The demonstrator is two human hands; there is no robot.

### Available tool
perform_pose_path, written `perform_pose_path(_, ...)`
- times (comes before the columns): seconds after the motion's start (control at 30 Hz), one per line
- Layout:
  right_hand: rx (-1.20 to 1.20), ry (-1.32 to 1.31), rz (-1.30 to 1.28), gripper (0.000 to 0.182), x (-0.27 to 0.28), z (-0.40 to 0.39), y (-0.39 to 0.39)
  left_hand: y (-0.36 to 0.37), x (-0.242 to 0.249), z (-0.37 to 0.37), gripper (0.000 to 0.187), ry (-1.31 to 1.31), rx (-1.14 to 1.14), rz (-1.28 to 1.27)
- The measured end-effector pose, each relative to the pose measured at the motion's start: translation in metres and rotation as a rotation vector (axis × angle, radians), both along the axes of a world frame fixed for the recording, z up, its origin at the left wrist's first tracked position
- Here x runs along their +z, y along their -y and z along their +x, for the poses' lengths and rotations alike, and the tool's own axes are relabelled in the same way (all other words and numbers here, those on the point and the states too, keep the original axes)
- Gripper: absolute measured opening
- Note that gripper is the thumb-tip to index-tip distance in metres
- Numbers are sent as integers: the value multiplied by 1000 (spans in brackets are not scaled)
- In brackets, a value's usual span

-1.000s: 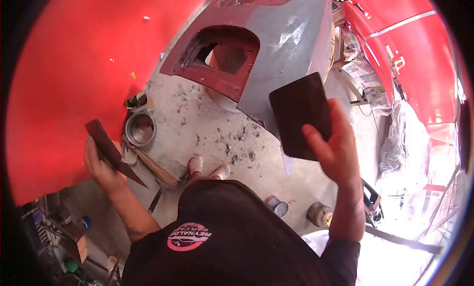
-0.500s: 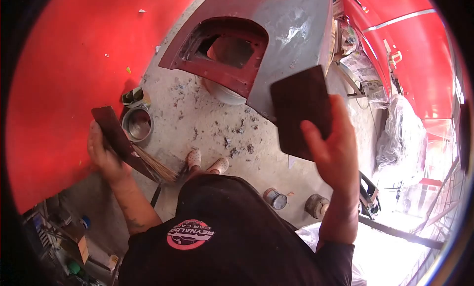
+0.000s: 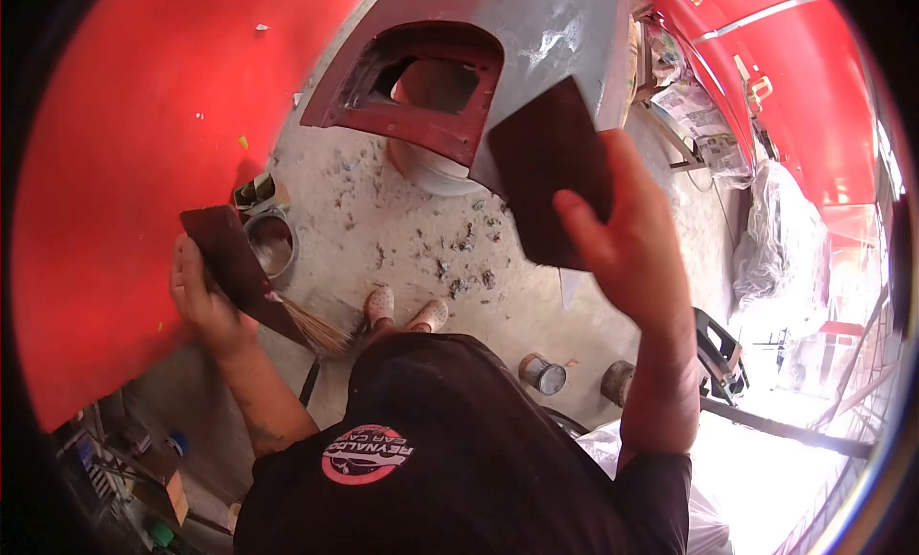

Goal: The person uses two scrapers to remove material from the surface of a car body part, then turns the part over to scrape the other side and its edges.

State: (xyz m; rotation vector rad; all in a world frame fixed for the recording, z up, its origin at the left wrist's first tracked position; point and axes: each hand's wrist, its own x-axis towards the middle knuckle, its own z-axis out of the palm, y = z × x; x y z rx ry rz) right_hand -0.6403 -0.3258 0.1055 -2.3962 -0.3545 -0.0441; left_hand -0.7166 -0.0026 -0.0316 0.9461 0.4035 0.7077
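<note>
My right hand (image 3: pixel 632 239) grips a dark brown, round-cornered sheet of sandpaper (image 3: pixel 549 167), thumb across its face and fingers behind. The sheet overlaps the lower corner of a grey and dark red car body panel (image 3: pixel 536 38) in this view. On the other side, my left hand (image 3: pixel 206 306) is closed around a stack of sandpaper (image 3: pixel 228 258), dark on its face, with thin tan edges fanned out at the lower end. The panel has a large rounded opening, and a pale round support stands beneath it.
A grey bucket (image 3: pixel 271 246) and an open can (image 3: pixel 256 193) stand by the red surface (image 3: pixel 124 172) on the left. Dark debris (image 3: pixel 459 253) litters the floor. A small tin (image 3: pixel 543 373) is near my right side, with plastic sheeting (image 3: pixel 780 249) farther right.
My right hand and its sheet have moved up and slightly left, farther over the panel's corner. My left hand keeps its stack at nearly the same spot. The view has shifted slightly.
</note>
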Motion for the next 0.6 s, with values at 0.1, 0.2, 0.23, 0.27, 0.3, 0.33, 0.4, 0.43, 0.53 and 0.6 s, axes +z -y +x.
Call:
perform_pose_path(0.1,-99,-156,171,34,3,-2,8,-6,-6,-6,24,30,-25,3)
perform_pose_path(0.2,100,-52,-121,31,-15,-26,-9,3,1,-4,24,5,-26,22)
perform_pose_path(0.23,167,-11,-49,29,-22,-38,-10,2,1,-5,24,6,-37,24)
perform_pose_path(0.27,184,-22,-45,24,-25,-52,-6,0,-2,-8,24,-13,28,5)
perform_pose_path(0.3,205,-34,-43,21,-29,-66,0,0,-4,-9,23,-34,97,-14)
perform_pose_path(0.33,177,52,-82,21,-38,-79,7,3,0,-8,23,-36,93,-18)
perform_pose_path(0.4,148,134,-121,21,-66,-102,28,12,13,-8,22,-129,255,20)
perform_pose_path(0.43,44,197,-171,23,-83,-112,40,8,9,-11,22,-131,249,24)
perform_pose_path(0.53,-122,286,-266,29,-110,-128,56,-15,-7,-23,20,-75,43,113)
perform_pose_path(0.6,-173,331,-326,38,-112,-131,57,-22,-12,-25,20,52,-177,79)
